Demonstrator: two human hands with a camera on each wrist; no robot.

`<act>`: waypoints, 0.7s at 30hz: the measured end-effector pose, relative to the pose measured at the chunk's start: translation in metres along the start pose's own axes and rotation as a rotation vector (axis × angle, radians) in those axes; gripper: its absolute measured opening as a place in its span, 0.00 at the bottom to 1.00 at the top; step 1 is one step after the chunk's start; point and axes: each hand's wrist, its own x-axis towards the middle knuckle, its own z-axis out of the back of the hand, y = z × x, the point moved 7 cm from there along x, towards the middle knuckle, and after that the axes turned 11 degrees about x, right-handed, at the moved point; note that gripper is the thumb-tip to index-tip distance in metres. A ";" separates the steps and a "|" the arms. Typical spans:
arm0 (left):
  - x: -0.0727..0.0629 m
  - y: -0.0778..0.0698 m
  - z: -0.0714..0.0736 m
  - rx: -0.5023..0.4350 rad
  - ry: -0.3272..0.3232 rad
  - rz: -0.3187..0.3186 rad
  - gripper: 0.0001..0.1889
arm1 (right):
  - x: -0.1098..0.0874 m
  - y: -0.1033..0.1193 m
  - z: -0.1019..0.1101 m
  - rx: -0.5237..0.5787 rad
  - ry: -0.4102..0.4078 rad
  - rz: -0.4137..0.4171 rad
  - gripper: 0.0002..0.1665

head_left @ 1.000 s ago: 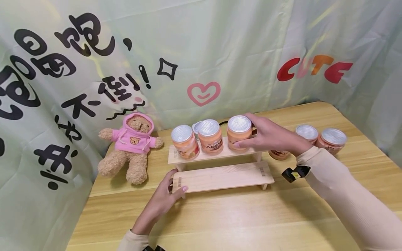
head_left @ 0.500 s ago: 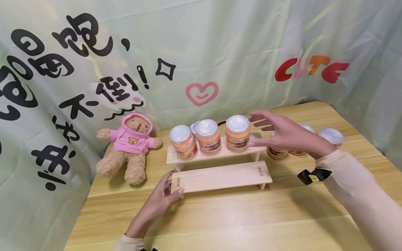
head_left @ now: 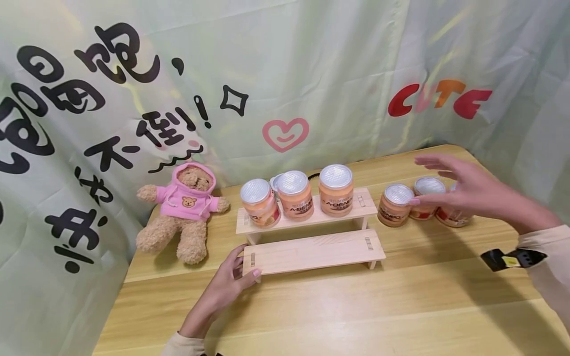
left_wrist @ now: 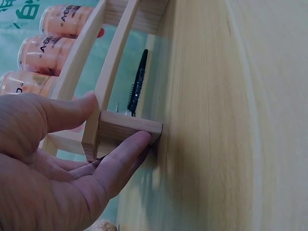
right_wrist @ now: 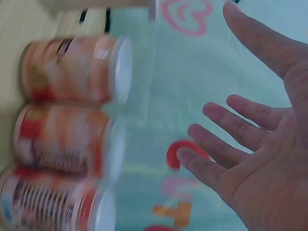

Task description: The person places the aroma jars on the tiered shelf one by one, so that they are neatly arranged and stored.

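My left hand (head_left: 226, 282) grips the left end of a two-tier wooden display shelf (head_left: 311, 253). In the left wrist view its thumb lies on the plank edge and its fingers rest against the end leg (left_wrist: 130, 124). Three orange jars with silver lids stand upright on the upper tier: a left jar (head_left: 260, 205), a middle jar (head_left: 296, 198) and a right jar (head_left: 336, 193). Raised over three more jars (head_left: 394, 207) on the table, my right hand (head_left: 467, 190) has spread fingers and holds nothing. It partly hides the rightmost of them (head_left: 451, 216).
A teddy bear (head_left: 187, 210) in a pink hoodie leans at the back left. Behind the upper tier, a silver-topped item (head_left: 275, 183) and a black ridged thing (head_left: 314, 176) show partly. A printed curtain (head_left: 338, 74) hangs along the back of the wooden table (head_left: 320, 311).
My right hand has let go of the right jar on the upper tier and moved rightward over the jars on the table. The left hand keeps its grip on the shelf.
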 end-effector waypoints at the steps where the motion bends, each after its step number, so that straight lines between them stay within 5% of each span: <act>1: 0.000 0.000 0.000 0.011 -0.001 0.004 0.43 | -0.002 -0.006 0.005 -0.007 -0.014 0.000 0.50; 10: -0.002 0.001 0.001 0.043 0.002 0.028 0.45 | -0.018 -0.063 0.035 -0.050 -0.091 -0.069 0.53; 21: -0.001 0.001 0.001 0.043 -0.008 0.020 0.44 | -0.031 -0.116 0.035 -0.032 -0.114 -0.164 0.58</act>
